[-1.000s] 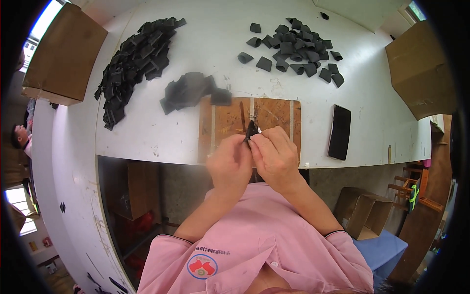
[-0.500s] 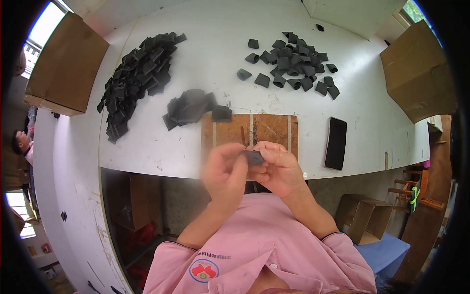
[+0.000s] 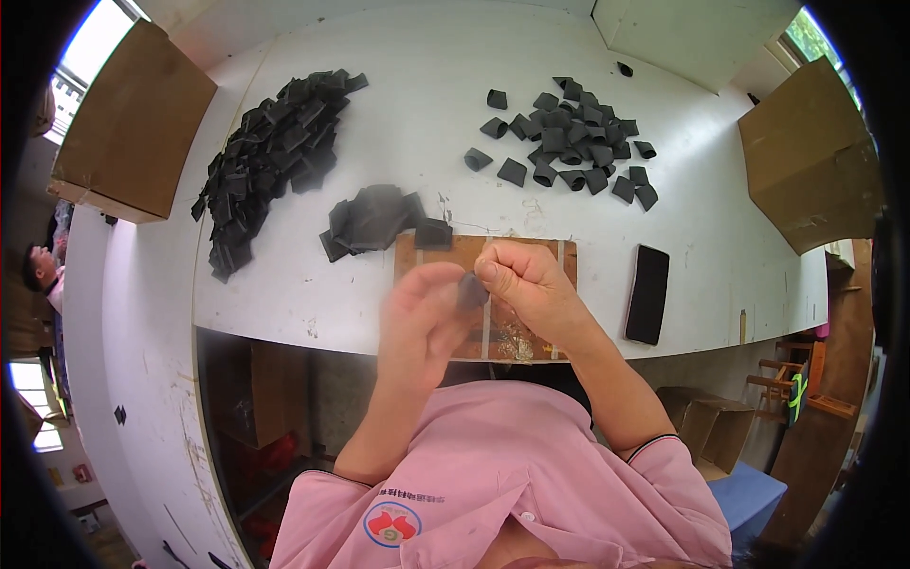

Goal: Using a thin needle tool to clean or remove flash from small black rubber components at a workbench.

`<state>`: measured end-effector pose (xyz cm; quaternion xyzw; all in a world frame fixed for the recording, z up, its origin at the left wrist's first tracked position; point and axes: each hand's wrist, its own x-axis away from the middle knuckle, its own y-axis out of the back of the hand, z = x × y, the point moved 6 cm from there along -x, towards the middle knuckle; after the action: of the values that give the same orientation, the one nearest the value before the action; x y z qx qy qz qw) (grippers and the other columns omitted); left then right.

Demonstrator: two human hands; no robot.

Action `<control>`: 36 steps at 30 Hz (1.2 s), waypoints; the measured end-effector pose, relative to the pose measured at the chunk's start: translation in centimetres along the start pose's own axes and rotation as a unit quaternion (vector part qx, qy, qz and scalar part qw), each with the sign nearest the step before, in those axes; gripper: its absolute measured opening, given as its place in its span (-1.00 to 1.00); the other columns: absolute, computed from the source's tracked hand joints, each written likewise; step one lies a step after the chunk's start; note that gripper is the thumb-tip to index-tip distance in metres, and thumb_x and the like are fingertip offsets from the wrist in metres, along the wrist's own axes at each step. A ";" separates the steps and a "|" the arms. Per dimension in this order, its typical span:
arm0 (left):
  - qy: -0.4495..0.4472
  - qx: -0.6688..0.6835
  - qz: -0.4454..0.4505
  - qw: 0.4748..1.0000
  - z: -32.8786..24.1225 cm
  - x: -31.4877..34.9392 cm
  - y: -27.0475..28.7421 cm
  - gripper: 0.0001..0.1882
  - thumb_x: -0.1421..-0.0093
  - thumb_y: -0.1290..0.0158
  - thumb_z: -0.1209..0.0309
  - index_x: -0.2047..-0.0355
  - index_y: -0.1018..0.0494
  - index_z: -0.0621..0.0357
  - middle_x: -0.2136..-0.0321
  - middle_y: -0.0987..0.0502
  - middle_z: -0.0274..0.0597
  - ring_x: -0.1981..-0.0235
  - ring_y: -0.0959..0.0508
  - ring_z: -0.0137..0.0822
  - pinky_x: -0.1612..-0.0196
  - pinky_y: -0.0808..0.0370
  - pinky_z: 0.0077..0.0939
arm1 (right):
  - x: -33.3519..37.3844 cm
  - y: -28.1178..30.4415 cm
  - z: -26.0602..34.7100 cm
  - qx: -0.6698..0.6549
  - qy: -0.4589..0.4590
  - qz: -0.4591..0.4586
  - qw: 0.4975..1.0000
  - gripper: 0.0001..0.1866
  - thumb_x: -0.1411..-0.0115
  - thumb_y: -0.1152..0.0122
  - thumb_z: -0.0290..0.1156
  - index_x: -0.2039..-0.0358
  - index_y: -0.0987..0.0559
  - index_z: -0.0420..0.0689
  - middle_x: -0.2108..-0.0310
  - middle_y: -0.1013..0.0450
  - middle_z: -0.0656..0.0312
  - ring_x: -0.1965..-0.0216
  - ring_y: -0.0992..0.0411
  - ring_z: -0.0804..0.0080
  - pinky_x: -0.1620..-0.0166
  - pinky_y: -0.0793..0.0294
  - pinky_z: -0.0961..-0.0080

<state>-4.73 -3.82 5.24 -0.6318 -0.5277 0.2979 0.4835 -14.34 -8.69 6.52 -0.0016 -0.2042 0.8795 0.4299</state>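
A small black folded piece of material [image 3: 471,292] is between my two hands, above the brown board at the table's front edge. My left hand [image 3: 414,311] is smeared by motion, its thumb and fingers closed around the left side of the piece. With its fingers curled in, my right hand [image 3: 533,286] pinches the piece's upper right edge between thumb and forefinger. Just beyond the board is a small heap of flat black pieces [image 3: 373,218], and a single black piece [image 3: 434,234] overlaps the board's far edge.
The wooden board [image 3: 559,327] carries pale strips. A large pile of flat black pieces [image 3: 284,133] spreads at the far left; opened, tube-like black pieces [image 3: 559,142] lie at the far right. A phone [image 3: 647,294] rests on the right. Cardboard boxes [image 3: 133,119] stand at both sides.
Both hands have moved slightly away from my body, over the board, with the black piece. My right hand's fingers have curled in tighter, and the piece is now turned more upright.
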 end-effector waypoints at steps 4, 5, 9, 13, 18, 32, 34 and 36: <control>-0.302 -0.443 -0.109 0.837 -3.8 -0.1 -2.4 -0.63 0.00 0.02 0.62 0.12 -0.32 0.26 0.30 -0.42 -0.16 0.29 -0.44 -0.33 0.22 -0.37 -0.58 | 1.3 0.3 3.8 0.346 0.227 -0.153 0.897 -0.76 -0.04 -0.13 -0.28 0.44 -0.42 -0.21 0.52 -0.30 0.21 0.49 -0.29 0.43 0.50 -0.31 0.60; -0.337 -0.542 -0.047 0.768 -4.3 -0.2 -3.7 -0.66 -0.01 0.00 0.60 0.14 -0.33 0.31 0.32 -0.43 -0.13 0.27 -0.41 -0.35 0.22 -0.35 -0.58 | 2.3 0.2 4.6 0.380 0.276 -0.208 0.858 -0.71 0.01 -0.17 -0.27 0.38 -0.42 -0.22 0.46 -0.31 0.15 0.45 -0.32 0.35 0.47 -0.34 0.56; -0.360 -0.571 -0.003 0.738 -3.7 -0.3 -4.7 -0.83 0.03 -0.02 0.64 0.36 -0.43 0.30 0.38 -0.44 -0.14 0.31 -0.41 -0.36 0.24 -0.34 -0.56 | 3.7 -1.7 4.7 0.453 0.355 -0.183 0.797 -0.58 0.15 -0.28 -0.29 0.29 -0.42 -0.24 0.43 -0.31 0.17 0.42 -0.33 0.29 0.45 -0.38 0.50; -0.346 -0.325 -0.094 0.875 -3.4 0.3 -3.4 -0.97 -0.06 0.04 0.58 0.45 -0.39 0.25 0.39 -0.44 -0.19 0.36 -0.41 -0.43 0.28 -0.36 -0.60 | 3.6 -3.4 5.2 0.513 0.442 -0.222 0.702 -0.64 0.29 -0.28 -0.47 0.40 -0.44 -0.26 0.48 -0.31 0.19 0.48 -0.32 0.32 0.52 -0.35 0.54; -0.268 -0.111 -0.131 0.948 -2.6 0.6 -2.4 -0.89 -0.18 0.11 0.44 0.36 -0.33 0.22 0.35 -0.40 -0.22 0.28 -0.38 -0.37 0.19 -0.34 -0.49 | 3.3 -3.6 5.7 0.519 0.451 -0.225 0.691 -0.70 0.32 -0.26 -0.54 0.47 -0.44 -0.25 0.54 -0.29 0.23 0.52 -0.30 0.37 0.56 -0.33 0.56; -0.311 -0.411 -0.130 0.847 -2.9 0.8 -2.0 -0.87 -0.15 0.07 0.49 0.33 -0.36 0.33 0.35 -0.41 -0.18 0.36 -0.39 -0.51 0.26 -0.35 -0.66 | 3.2 -1.9 4.1 0.447 0.453 -0.215 0.740 -0.79 0.32 -0.26 -0.59 0.57 -0.46 -0.23 0.61 -0.29 0.25 0.58 -0.26 0.37 0.59 -0.27 0.53; -0.199 -0.531 -0.125 0.814 -2.5 0.3 -0.9 -0.87 -0.13 0.03 0.50 0.36 -0.39 0.36 0.45 -0.45 -0.24 0.50 -0.41 -0.55 0.38 -0.37 -0.73 | 3.0 -2.0 4.4 0.485 0.433 -0.198 0.734 -0.83 0.24 -0.25 -0.58 0.56 -0.47 -0.22 0.62 -0.29 0.21 0.60 -0.27 0.38 0.61 -0.24 0.58; -0.219 -0.502 -0.148 0.824 -2.8 -0.1 -0.8 -0.86 -0.11 0.00 0.49 0.39 -0.41 0.37 0.55 -0.46 -0.32 0.60 -0.38 -0.58 0.49 -0.35 -0.76 | 2.1 -1.3 5.1 0.424 0.383 -0.148 0.808 -0.88 0.14 -0.22 -0.52 0.54 -0.47 -0.22 0.62 -0.31 0.22 0.61 -0.26 0.44 0.61 -0.23 0.61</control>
<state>-2.61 -4.75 6.98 -0.6195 -0.7835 0.0469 0.0099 -15.57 -8.21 12.05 -0.1254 0.3720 0.7325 0.5561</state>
